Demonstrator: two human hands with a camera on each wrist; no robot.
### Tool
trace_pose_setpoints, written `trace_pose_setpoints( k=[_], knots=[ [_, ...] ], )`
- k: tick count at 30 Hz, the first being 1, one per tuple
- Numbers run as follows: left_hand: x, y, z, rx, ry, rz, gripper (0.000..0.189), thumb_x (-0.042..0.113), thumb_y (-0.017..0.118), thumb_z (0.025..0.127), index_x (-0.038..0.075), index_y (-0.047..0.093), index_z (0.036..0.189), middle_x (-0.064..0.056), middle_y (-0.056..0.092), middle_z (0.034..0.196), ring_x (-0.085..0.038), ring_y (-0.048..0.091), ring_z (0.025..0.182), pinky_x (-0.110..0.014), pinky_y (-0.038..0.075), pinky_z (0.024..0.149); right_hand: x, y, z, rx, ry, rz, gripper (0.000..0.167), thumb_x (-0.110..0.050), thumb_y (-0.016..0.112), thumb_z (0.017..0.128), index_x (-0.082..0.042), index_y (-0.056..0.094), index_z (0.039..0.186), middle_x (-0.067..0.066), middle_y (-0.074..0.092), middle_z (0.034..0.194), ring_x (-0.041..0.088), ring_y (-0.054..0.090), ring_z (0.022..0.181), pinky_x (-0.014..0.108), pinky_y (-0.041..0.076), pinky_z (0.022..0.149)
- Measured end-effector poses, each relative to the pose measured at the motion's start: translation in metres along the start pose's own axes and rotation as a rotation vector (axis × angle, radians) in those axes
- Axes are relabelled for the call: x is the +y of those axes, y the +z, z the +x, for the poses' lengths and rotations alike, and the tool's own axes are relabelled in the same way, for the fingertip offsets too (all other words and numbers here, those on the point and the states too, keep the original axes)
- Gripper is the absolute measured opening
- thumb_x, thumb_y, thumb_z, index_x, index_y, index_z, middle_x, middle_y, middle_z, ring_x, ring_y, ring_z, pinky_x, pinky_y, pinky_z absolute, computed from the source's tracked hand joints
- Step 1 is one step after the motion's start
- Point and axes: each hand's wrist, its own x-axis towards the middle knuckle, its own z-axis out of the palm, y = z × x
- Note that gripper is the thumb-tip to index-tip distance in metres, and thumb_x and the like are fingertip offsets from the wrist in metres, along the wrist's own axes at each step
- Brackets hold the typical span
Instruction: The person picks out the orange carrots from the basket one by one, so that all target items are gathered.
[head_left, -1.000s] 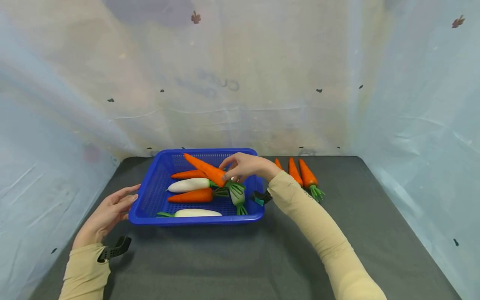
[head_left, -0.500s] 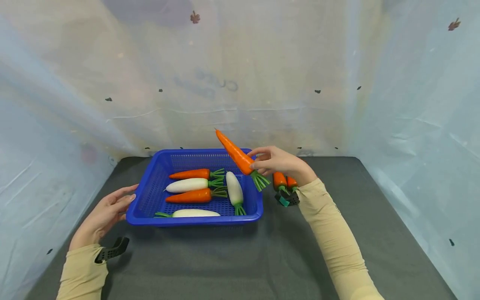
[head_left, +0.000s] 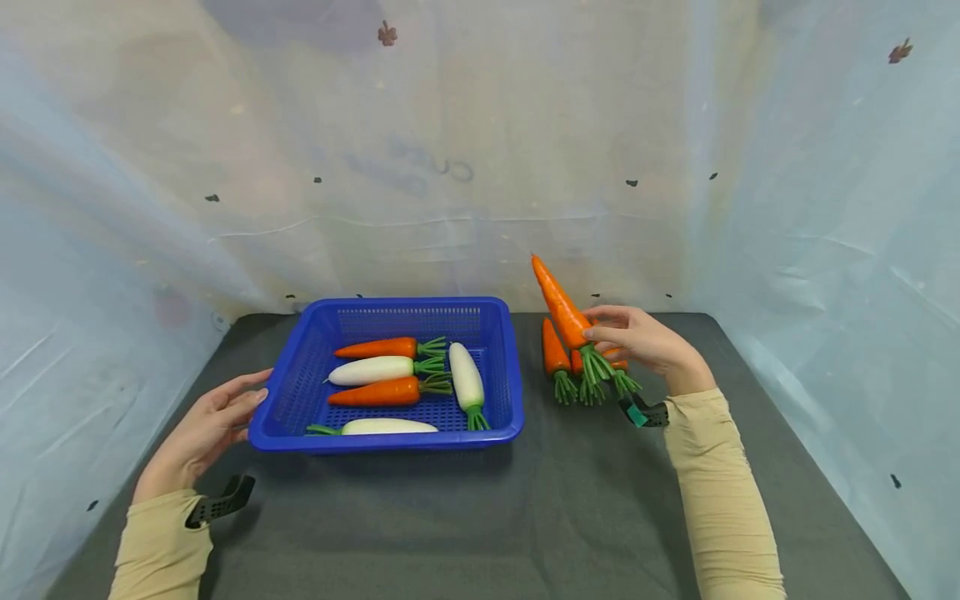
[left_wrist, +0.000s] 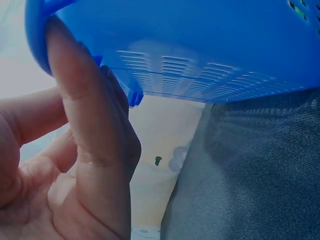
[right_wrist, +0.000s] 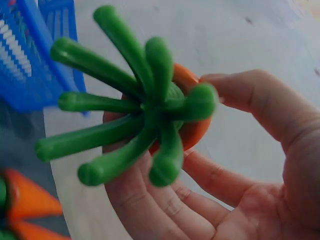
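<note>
A carrot [head_left: 558,302] with green stem stubs is pinched by my right hand [head_left: 637,337], near its thick end, tip pointing up and left. It is raised over other carrots [head_left: 553,346] lying on the table right of the basket. In the right wrist view, the green stems [right_wrist: 155,107] face the camera and the thumb and fingers hold the orange top. My left hand [head_left: 213,429] holds the left rim of the blue plastic basket [head_left: 386,444]; in the left wrist view, fingertips tuck under that rim. Inside lie two carrots [head_left: 375,392] and several white radishes [head_left: 467,375].
The dark grey cloth-covered table [head_left: 420,525] extends around the basket. Pale plastic sheeting [head_left: 480,167] hangs behind the table and along both sides. The basket stands left of centre near the table's back edge.
My right hand has lifted the carrot out of the basket and carried it right, over the carrots on the table. My left hand stays at the basket's rim.
</note>
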Motion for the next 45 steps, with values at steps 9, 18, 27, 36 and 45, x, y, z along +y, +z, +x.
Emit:
trace_pose_setpoints(
  k=[9, 18, 27, 36, 45],
  knots=[
    [0.001, -0.002, -0.002, 0.007, 0.008, -0.024, 0.046, 0.021, 0.049, 0.101, 0.014, 0.036, 0.145, 0.001, 0.068, 0.104, -0.015, 0.067, 0.088, -0.031, 0.054, 0.072, 0.043, -0.037, -0.029, 0.088, 0.070, 0.005, 0.067, -0.034, 0.057, 0.097, -0.001, 0.028, 0.148, 0.022, 0.045, 0.135, 0.026, 0.055, 0.106, 0.046, 0.044, 0.093],
    [0.002, 0.002, -0.001, 0.035, -0.016, -0.026, 0.050, 0.023, 0.051, 0.101, 0.014, 0.034, 0.147, 0.003, 0.069, 0.103, -0.014, 0.067, 0.088, -0.030, 0.054, 0.072, 0.094, -0.066, -0.034, 0.173, 0.199, 0.113, 0.074, -0.038, 0.055, 0.098, 0.004, 0.020, 0.149, 0.013, 0.049, 0.123, 0.011, 0.058, 0.092, 0.031, 0.049, 0.081],
    [0.000, 0.004, 0.000, 0.058, -0.033, -0.024, 0.055, 0.026, 0.053, 0.099, 0.012, 0.032, 0.148, 0.004, 0.069, 0.102, -0.013, 0.067, 0.088, -0.030, 0.054, 0.072, 0.127, -0.075, -0.029, 0.175, 0.273, 0.124, 0.080, -0.042, 0.051, 0.098, 0.007, 0.015, 0.149, 0.034, 0.026, 0.145, 0.020, 0.054, 0.111, 0.042, 0.044, 0.096],
    [0.000, 0.005, -0.001, 0.062, -0.036, -0.017, 0.055, 0.026, 0.053, 0.099, 0.012, 0.032, 0.148, 0.004, 0.069, 0.103, -0.013, 0.066, 0.088, -0.030, 0.054, 0.071, 0.142, -0.072, -0.020, 0.145, 0.292, 0.100, 0.079, -0.042, 0.053, 0.098, 0.007, 0.017, 0.149, 0.035, 0.022, 0.147, 0.045, 0.030, 0.133, 0.050, 0.034, 0.103],
    [-0.001, 0.005, -0.001, 0.057, -0.024, -0.024, 0.053, 0.026, 0.053, 0.100, 0.011, 0.033, 0.147, 0.004, 0.068, 0.105, -0.013, 0.066, 0.088, -0.030, 0.054, 0.072, 0.147, -0.068, -0.011, 0.169, 0.325, 0.048, 0.079, -0.046, 0.053, 0.096, 0.005, 0.022, 0.148, 0.031, 0.027, 0.145, 0.039, 0.036, 0.130, 0.043, 0.040, 0.100]
  ],
)
